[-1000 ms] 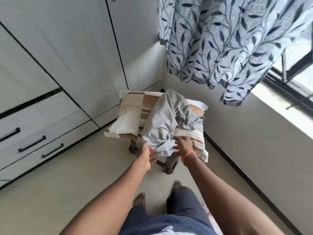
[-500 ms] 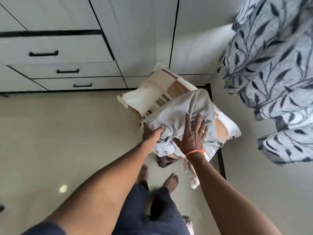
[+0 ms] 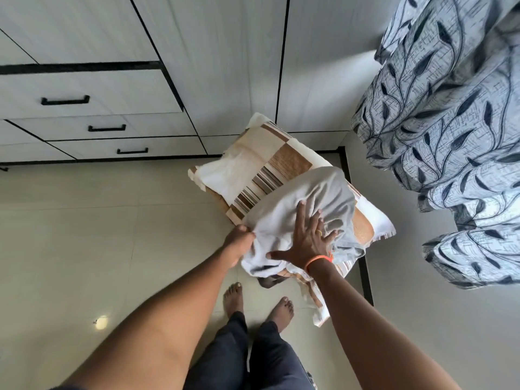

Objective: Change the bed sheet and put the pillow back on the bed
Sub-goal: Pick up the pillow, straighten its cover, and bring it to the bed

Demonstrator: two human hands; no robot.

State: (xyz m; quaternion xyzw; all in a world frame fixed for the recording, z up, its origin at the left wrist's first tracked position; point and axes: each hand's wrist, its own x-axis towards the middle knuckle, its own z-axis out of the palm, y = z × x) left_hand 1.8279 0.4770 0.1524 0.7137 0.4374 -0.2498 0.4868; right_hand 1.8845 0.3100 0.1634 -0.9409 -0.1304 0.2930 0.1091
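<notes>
While right hand (image 3: pixel 308 243) lies spread flat on grey sheet (image 3: pixel 304 209), left hand (image 3: pixel 239 242) grips sheet's near-left edge. Sheet bunched atop striped pillow (image 3: pixel 267 164), near wardrobe corner. Advice: gather loose folds first, lift sheet clear, don't drag pillow. Left fingers hidden under fabric. Support beneath pillow mostly hidden. Bed out of view.

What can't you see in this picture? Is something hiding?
Head view:
- The stool under the pillow: nearly all covered by pillow and grey cloth.
- Left hand: its fingertips vanish into the cloth.
- Right hand lies flat, covering the cloth beneath.
- The bed: outside the picture.
</notes>
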